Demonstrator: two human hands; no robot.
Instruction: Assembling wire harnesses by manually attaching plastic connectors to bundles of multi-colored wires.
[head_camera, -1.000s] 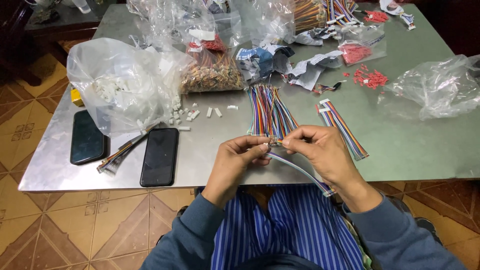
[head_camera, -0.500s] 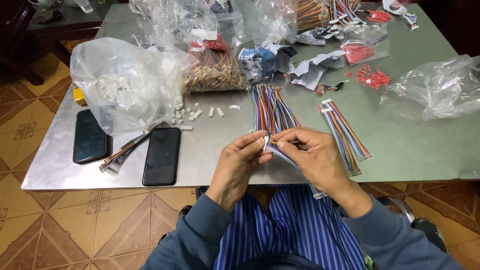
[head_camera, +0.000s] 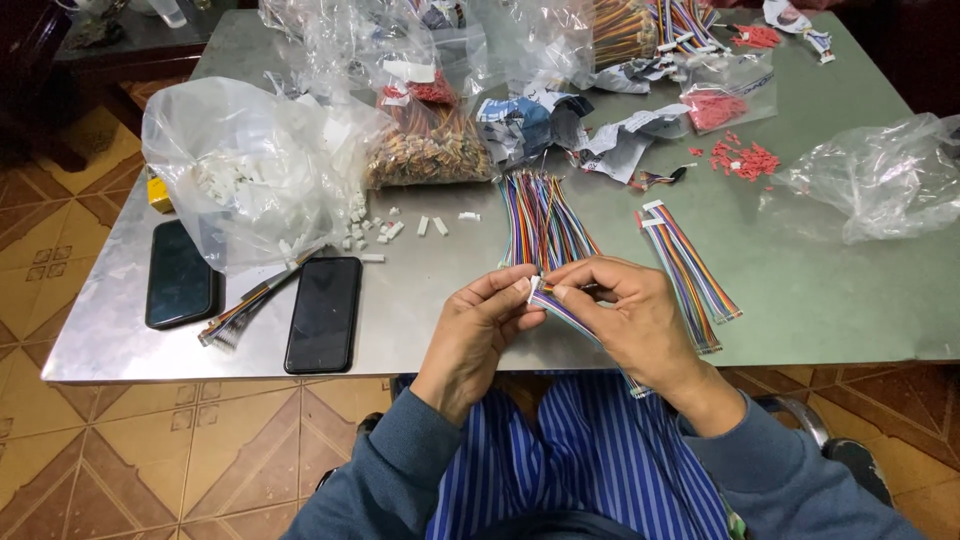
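Both hands meet just over the near edge of the worktop (head_camera: 800, 300). The left hand (head_camera: 478, 330) pinches a small white plug (head_camera: 535, 287) between thumb and forefinger, its grip closed on it. The right hand (head_camera: 630, 320) has its grip closed on a flat strip of coloured wires (head_camera: 575, 318), whose end it holds up against the plug; the strip trails back under the palm toward the lap. Held this close to the body, the small parts sit where the eyes can line them up.

Just beyond the hands lies a loose bundle of coloured wires (head_camera: 540, 215), fanned out within easy reach. To the right, two finished-looking wire strips (head_camera: 690, 270) lie side by side, apart from the bundle. A clear bag of white plugs (head_camera: 250, 165) slumps at the left, with a few spilled plugs (head_camera: 390, 228) beside it. Two dark phones (head_camera: 322, 312) lie flat near the left edge, a short wire strip (head_camera: 245, 310) between them.
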